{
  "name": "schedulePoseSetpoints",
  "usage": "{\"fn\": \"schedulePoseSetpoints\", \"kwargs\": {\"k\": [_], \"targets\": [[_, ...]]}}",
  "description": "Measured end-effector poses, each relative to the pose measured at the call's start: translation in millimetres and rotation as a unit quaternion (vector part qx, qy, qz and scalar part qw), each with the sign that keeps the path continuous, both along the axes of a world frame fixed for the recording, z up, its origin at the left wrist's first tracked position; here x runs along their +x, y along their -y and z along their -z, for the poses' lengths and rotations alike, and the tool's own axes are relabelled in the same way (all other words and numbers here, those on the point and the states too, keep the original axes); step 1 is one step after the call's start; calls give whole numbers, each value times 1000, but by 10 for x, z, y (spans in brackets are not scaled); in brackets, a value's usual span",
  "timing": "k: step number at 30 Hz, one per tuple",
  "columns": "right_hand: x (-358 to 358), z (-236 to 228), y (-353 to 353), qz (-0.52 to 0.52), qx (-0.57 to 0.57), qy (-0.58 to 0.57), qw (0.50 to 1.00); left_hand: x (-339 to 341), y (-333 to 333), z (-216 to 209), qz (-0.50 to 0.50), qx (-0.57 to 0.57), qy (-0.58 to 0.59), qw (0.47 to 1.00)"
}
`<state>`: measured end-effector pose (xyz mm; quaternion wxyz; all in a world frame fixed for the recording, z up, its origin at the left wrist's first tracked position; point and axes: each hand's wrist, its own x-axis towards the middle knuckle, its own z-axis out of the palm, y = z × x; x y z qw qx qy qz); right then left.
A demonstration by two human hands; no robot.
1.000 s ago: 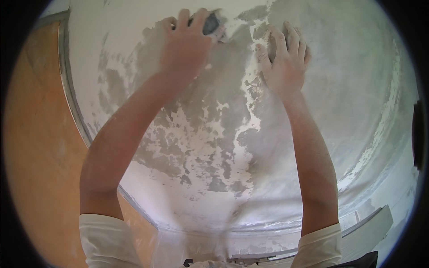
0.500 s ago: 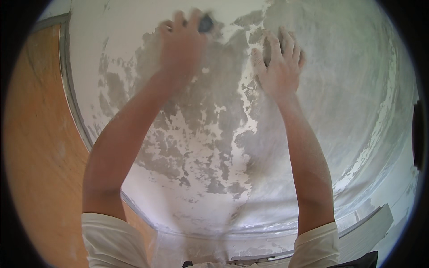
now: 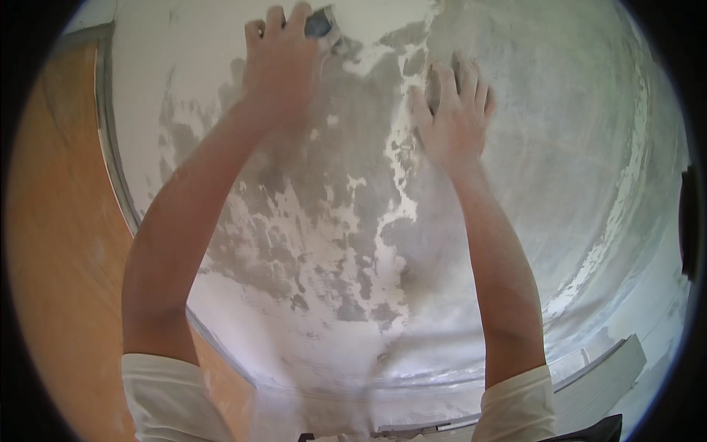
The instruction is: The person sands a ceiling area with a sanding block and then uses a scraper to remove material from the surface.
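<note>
High on the wall (image 3: 221,44), to the left, my left hand (image 3: 283,70) is closed around a small dark piece of what looks like folded sandpaper (image 3: 320,23). Its dark face and pale edge stick out by my thumb side, and the part under my palm is hidden. My right hand (image 3: 453,121) lies against the grey plaster (image 3: 545,140) further right, fingers spread, with nothing visible in it. Between the hands runs a ragged white strip (image 3: 401,166) in the surface. White and grey patches (image 3: 309,243) mottle the wall below my left hand.
An orange-brown panel (image 3: 59,221) with a grey frame (image 3: 107,96) borders the wall at the left. Pale boards (image 3: 604,376) lean at the lower right. A dark object (image 3: 688,221) stands at the right rim.
My left hand has moved left and slightly up across the wall with the sandpaper. My right hand has shifted slightly left and down in the picture, still against the plaster.
</note>
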<state>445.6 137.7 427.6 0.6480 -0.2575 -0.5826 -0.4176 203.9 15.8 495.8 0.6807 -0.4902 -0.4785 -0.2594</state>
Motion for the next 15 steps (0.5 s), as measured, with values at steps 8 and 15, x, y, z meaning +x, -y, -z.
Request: {"fn": "schedulePoseSetpoints", "kwargs": {"k": [8, 15], "targets": [[157, -403, -112, -4, -30, 52, 998, -40, 15, 131, -35, -64, -120, 990], [-55, -807, -134, 47, -82, -21, 995, 153, -104, 287, 25, -107, -63, 992]]}}
